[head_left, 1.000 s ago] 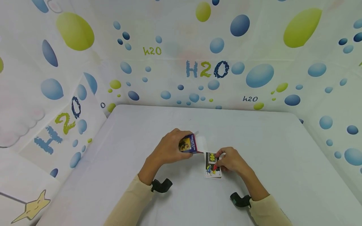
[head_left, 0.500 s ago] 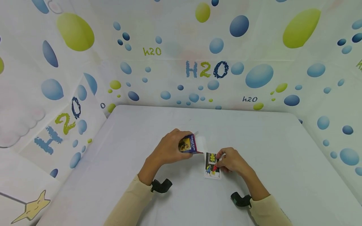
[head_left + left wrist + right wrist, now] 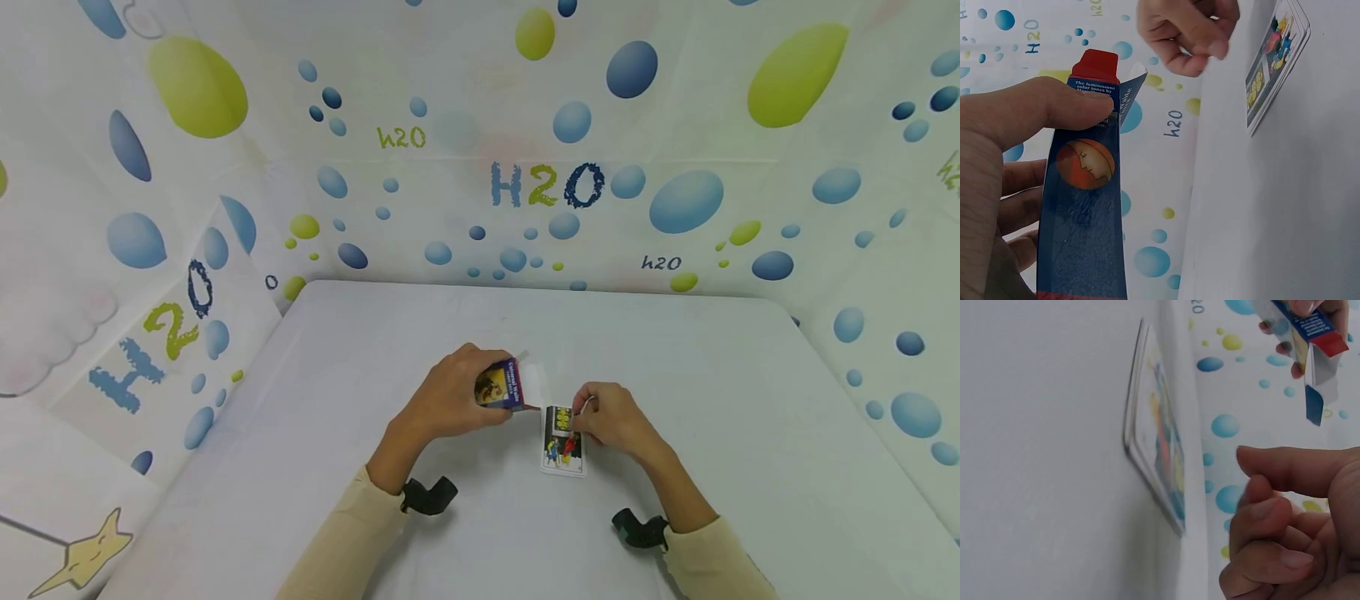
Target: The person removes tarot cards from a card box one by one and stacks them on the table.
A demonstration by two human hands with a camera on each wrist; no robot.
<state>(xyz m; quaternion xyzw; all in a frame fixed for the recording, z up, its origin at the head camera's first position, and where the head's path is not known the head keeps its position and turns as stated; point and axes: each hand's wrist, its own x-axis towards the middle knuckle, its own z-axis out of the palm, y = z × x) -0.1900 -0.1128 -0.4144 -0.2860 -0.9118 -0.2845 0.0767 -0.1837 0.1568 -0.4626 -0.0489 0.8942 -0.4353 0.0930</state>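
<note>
My left hand grips a blue and red tarot card box by its sides, thumb across a narrow printed face in the left wrist view. The box's flapped end points toward the right hand, and its white flaps stick out open. A neat stack of tarot cards lies on the white table, top card picture side up. My right hand hovers just over the right edge of the stack. Its fingers are loosely curled, with a gap below the thumb and nothing held.
A white cloth covers the table. Behind it and at both sides hang white sheets printed with blue and green drops. Dark wrist cameras sit on both forearms, below the sleeves' cuffs.
The cards' edges have come into line in the stack. My right hand has let go of the stack and risen slightly from it. The left hand keeps the box in place.
</note>
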